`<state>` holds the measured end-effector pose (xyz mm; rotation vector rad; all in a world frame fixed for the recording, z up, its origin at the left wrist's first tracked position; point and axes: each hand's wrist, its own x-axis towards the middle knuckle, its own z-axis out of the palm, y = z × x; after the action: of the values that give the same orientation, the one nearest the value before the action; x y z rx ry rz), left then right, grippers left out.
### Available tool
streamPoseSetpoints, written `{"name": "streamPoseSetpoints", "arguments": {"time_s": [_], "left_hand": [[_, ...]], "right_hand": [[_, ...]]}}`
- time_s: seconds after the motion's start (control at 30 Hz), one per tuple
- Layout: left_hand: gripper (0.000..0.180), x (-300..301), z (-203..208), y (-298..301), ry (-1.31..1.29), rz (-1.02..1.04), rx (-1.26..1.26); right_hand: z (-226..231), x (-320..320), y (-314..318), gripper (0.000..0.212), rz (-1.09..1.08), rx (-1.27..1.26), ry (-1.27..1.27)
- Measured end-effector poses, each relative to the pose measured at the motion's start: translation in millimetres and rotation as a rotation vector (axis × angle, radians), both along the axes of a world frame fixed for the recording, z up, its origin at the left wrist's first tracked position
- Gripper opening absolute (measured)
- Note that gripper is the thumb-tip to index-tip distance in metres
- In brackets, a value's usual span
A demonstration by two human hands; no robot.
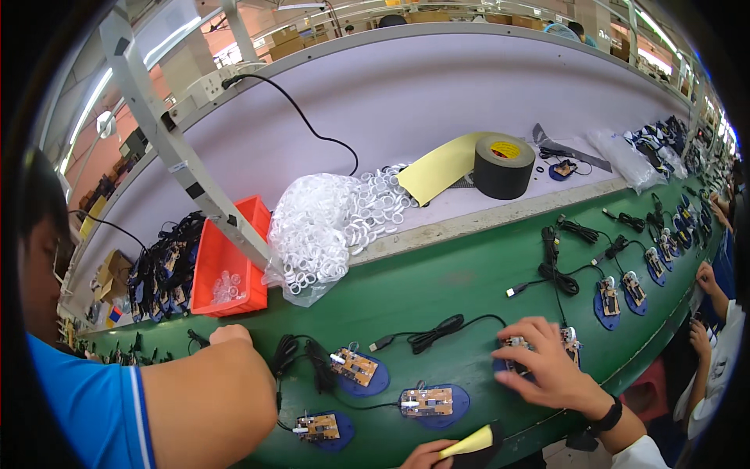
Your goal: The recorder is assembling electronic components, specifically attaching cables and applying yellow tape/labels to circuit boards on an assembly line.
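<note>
My left hand [426, 455] is at the lower edge, closed on a black strip of tape with a yellow backing [471, 443]. My right hand [551, 366], with a black band at its wrist, is over a computer mouse base with a circuit board [517, 353]. Its fingers are spread and curved around that base, partly hiding it; whether they touch it I cannot tell. A second board [571, 341] shows just beyond my fingers. Left of my hands lie three blue mouse bases with brown boards, one [428, 402] nearest, another [359, 370] farther back and a third [319, 427] toward the left.
A co-worker's arm [203, 391] reaches in at left. Beyond the green bench [437, 289], a shelf holds a tape roll [504, 166], a bag of white rings [312, 227] and a red bin [254, 289]. More mouse bases [608, 303] and cables line the right, near another person's hands [701, 336].
</note>
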<state>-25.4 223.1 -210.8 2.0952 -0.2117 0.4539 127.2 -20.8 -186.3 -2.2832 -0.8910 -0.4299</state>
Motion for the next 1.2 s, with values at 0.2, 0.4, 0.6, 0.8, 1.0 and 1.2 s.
{"name": "streamPoseSetpoints", "arguments": {"time_s": [0.2,0.4,0.6,0.8,1.0,1.2], "left_hand": [[0.011,-14.8,0.7,19.9,0.049,0.081,-0.254],[0.015,-16.9,6.8,30.2,0.162,0.298,-0.051],[0.018,-1.7,23.9,24.8,0.205,0.316,-0.122],[0.018,278.1,105.3,204.8,-0.103,-0.015,1.285],[0.019,333.2,133.8,220.8,-0.046,0.040,1.555],[0.016,78.0,42.0,31.6,-0.226,-0.221,0.690]], "right_hand": [[-4.9,-20.5,22.3,0.035,0.595,0.173,0.734],[-28.7,-37.8,39.2,0.022,0.503,0.477,0.356],[-43.7,-42.3,38.6,0.026,0.407,0.431,-0.071],[-27.6,-13.3,37.3,0.019,0.359,1.030,0.154],[7.4,28.4,85.3,0.073,0.591,0.316,0.171],[-6.4,44.3,88.5,0.083,0.657,-0.324,0.068]]}}
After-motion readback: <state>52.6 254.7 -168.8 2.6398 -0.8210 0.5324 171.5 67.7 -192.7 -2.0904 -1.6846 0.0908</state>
